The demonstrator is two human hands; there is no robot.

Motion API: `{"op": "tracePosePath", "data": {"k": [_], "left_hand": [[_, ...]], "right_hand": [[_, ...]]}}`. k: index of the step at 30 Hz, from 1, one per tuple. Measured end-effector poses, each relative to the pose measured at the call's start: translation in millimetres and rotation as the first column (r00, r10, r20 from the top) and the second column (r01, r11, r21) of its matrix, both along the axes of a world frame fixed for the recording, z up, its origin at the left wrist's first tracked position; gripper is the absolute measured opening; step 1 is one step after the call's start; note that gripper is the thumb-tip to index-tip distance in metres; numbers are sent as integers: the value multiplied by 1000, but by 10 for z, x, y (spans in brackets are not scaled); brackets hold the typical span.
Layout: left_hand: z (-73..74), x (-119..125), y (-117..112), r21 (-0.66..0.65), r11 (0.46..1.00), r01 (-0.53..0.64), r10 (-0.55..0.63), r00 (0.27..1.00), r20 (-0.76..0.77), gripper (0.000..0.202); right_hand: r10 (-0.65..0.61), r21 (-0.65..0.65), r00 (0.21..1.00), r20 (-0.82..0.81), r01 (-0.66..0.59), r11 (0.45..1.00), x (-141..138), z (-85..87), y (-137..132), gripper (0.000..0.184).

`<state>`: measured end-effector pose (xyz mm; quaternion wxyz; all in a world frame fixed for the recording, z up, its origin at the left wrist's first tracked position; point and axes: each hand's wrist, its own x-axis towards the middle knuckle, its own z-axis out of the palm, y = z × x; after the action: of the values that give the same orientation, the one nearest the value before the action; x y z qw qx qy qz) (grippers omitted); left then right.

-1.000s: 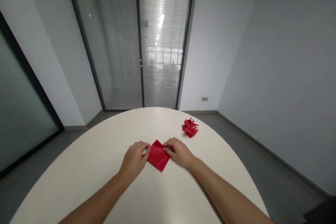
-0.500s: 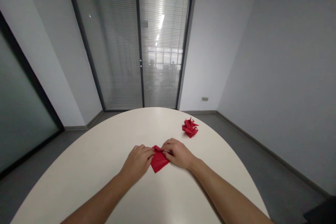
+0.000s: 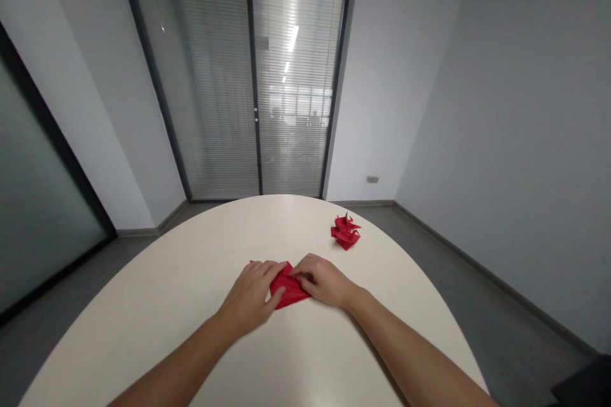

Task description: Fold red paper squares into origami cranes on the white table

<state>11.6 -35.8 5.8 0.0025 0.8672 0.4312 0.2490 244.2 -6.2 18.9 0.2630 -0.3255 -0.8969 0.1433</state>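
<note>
A partly folded sheet of red paper (image 3: 292, 296) lies on the white table between my two hands. My left hand (image 3: 248, 296) rests over the paper's left part, fingers stretched out and thumb spread apart, touching its lower edge. A small red corner pokes out beyond the left knuckles. On the other side, my right hand (image 3: 324, 280) pinches the paper near its upper right with thumb and fingertips. The fingers hide the exact fold there.
Several red folded paper pieces with pointed tips, like origami cranes (image 3: 345, 231), sit in a cluster at the table's far right. The round white table (image 3: 191, 254) has a curved edge. Beyond it stand glass panels with blinds (image 3: 214, 89).
My left hand has gone from gripping the paper's left edge to lying spread over it. The paper has turned or shifted, its lower corner no longer pointing toward me. My right hand stays nearly in place.
</note>
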Motion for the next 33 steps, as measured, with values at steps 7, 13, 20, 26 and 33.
{"op": "tracePosePath", "data": {"k": [7, 13, 20, 26, 33], "left_hand": [[19, -44, -10, -85, 992, 98, -104, 993, -59, 48], [77, 13, -17, -97, 995, 30, -39, 996, -85, 49], [119, 60, -55, -57, 994, -93, 86, 989, -123, 49], [81, 11, -39, -25, 998, -52, 49, 992, -118, 54], [27, -30, 7, -65, 997, 44, -49, 995, -86, 52]], "right_hand": [[54, 24, 999, -1, -54, 998, -24, 4, -14, 39], [79, 39, 994, 80, -82, 996, -14, -3, 10, 46], [101, 61, 991, 84, -106, 992, -7, 35, -12, 45], [134, 69, 987, 86, -140, 988, -27, 95, -33, 40], [131, 77, 984, 118, -141, 987, -32, 130, -74, 48]]}}
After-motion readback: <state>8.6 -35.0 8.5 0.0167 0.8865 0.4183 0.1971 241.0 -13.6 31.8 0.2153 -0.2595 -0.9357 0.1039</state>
